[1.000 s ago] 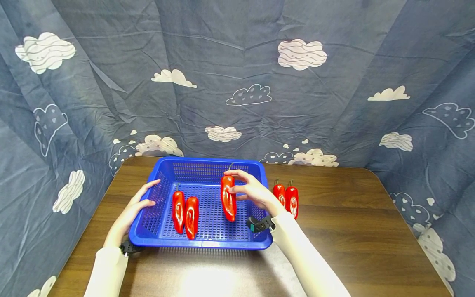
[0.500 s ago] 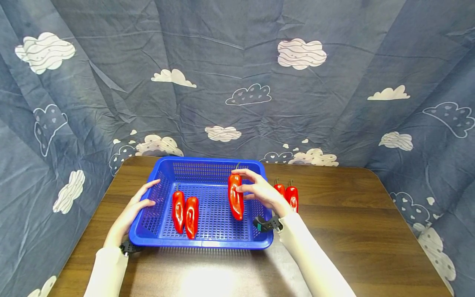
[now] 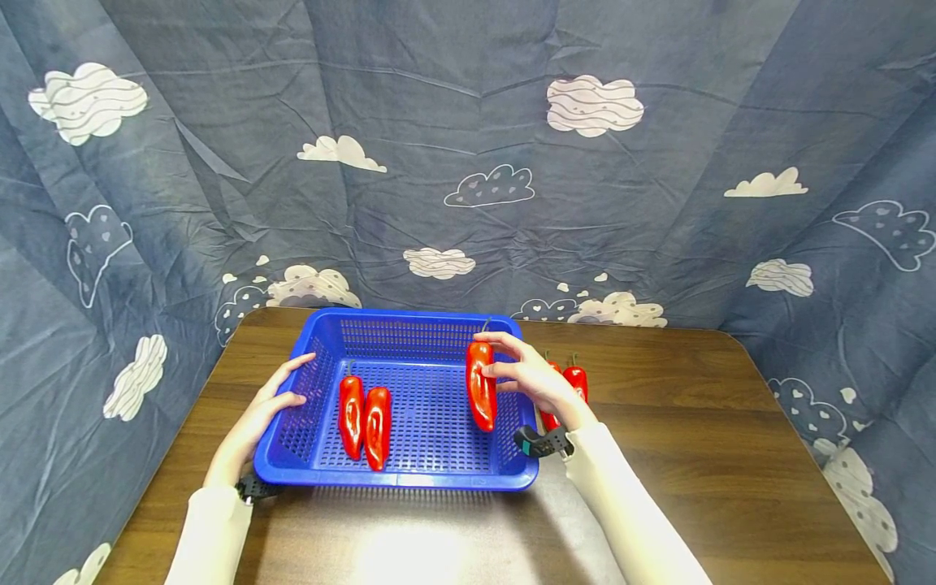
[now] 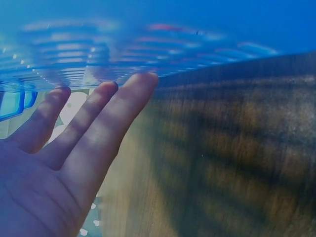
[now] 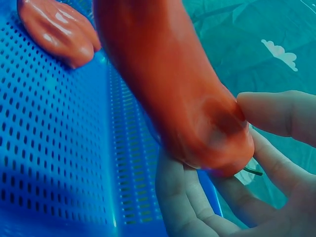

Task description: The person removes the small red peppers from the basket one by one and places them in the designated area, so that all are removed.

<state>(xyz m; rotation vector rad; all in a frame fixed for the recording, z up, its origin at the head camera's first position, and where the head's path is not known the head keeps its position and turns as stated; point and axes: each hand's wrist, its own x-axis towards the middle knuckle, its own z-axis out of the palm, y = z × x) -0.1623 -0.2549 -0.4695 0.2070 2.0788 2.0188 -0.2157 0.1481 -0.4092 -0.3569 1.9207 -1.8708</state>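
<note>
My right hand (image 3: 528,375) pinches a long glossy red pepper (image 3: 480,388) near its stem end, over the right part of a blue perforated basket (image 3: 398,479). In the right wrist view, the thumb and fingers close around the top of this red pepper (image 5: 163,74), and its green stem (image 5: 253,171) sticks out between them. My left hand (image 3: 252,422) grips the basket's left wall, two digits over the rim. Three of its fingers (image 4: 106,128) reach to the outside of the wall in the left wrist view. Two red peppers (image 3: 352,416) lie side by side on the basket floor at left.
Two more red peppers (image 3: 576,382) lie on the wooden table (image 3: 680,439) right of the basket, partly hidden by my right hand and wrist. A dark cloth curtain (image 3: 468,162) with white clouds hangs behind the table and at both sides.
My right hand has moved steadily right with the pepper, from the middle of the basket toward its right wall, covering more of the table peppers. The left hand and basket have stayed put.
</note>
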